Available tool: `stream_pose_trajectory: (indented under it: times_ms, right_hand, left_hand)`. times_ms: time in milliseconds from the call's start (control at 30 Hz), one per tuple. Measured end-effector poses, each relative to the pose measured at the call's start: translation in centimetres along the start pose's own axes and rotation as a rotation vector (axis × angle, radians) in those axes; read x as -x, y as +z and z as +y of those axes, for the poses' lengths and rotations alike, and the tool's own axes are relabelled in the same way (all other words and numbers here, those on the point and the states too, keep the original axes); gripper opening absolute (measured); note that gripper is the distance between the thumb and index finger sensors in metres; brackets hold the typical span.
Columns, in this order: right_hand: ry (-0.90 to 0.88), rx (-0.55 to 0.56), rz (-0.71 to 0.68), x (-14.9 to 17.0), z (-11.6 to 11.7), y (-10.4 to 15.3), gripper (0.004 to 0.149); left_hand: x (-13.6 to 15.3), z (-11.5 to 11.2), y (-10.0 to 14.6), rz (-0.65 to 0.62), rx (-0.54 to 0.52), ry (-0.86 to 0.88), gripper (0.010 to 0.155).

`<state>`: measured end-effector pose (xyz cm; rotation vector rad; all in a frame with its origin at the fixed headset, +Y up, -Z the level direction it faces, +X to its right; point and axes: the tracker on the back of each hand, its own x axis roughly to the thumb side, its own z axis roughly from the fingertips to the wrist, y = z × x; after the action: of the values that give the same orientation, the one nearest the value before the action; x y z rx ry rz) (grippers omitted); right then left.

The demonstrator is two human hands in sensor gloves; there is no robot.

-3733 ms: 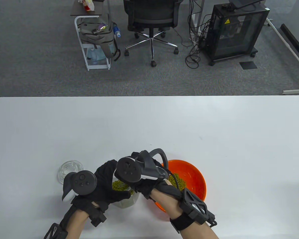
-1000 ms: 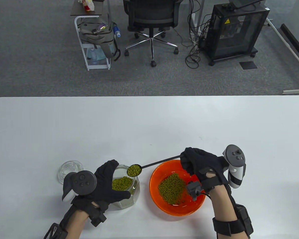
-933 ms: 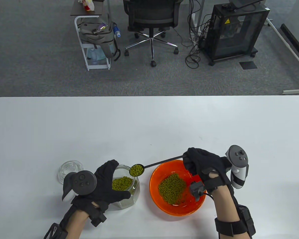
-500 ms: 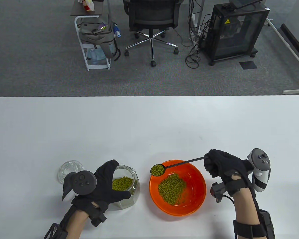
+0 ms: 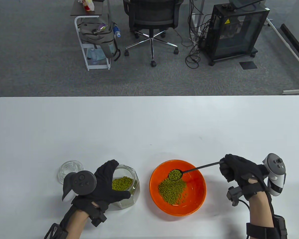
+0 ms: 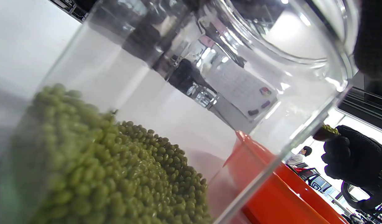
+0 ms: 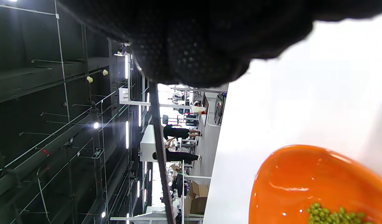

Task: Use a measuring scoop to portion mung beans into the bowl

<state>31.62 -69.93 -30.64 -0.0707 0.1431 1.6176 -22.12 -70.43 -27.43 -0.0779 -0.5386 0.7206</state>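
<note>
An orange bowl (image 5: 198, 174) with a pile of mung beans (image 5: 172, 190) stands near the table's front edge. My right hand (image 5: 235, 170) grips the thin black handle of a measuring scoop (image 5: 175, 174); its bean-filled cup hangs over the bowl's inside. In the right wrist view the scoop handle (image 7: 161, 155) runs down past the bowl (image 7: 302, 174). My left hand (image 5: 107, 185) holds a glass jar (image 5: 130, 185) with beans left of the bowl. Through the jar wall (image 6: 184, 93) the left wrist view shows beans (image 6: 110, 168).
A glass lid (image 5: 69, 169) lies on the table left of the jar. Beyond the white table's far edge (image 5: 149, 96) the floor holds an office chair (image 5: 152, 22), a cart with a backpack (image 5: 96, 37) and a black cabinet (image 5: 235, 29).
My right hand has carried the full scoop rightward from above the jar to over the bowl's middle. The left hand and jar have stayed put.
</note>
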Motion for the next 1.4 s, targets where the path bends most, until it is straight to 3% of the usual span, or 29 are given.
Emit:
stream_pose_trajectory:
  times_ms: [867, 1167, 1400]
  right_hand:
    - [0.232, -0.009, -0.021, -0.3, -1.5, 1.7, 0.043]
    - [0.482, -0.014, -0.106, -2.2, 0.8, 2.5, 0.043]
    - [0.626, -0.065, -0.356, -4.6, 3.6, 4.1, 0.043]
  left_hand:
    - [0.0, 0.0, 0.0, 0.004, 0.009, -0.006, 0.126]
    - [0.1, 0.0, 0.0, 0.005, 0.012, -0.006, 0.126]
    - [0.1, 0.0, 0.0, 0.005, 0.011, -0.005, 0.126]
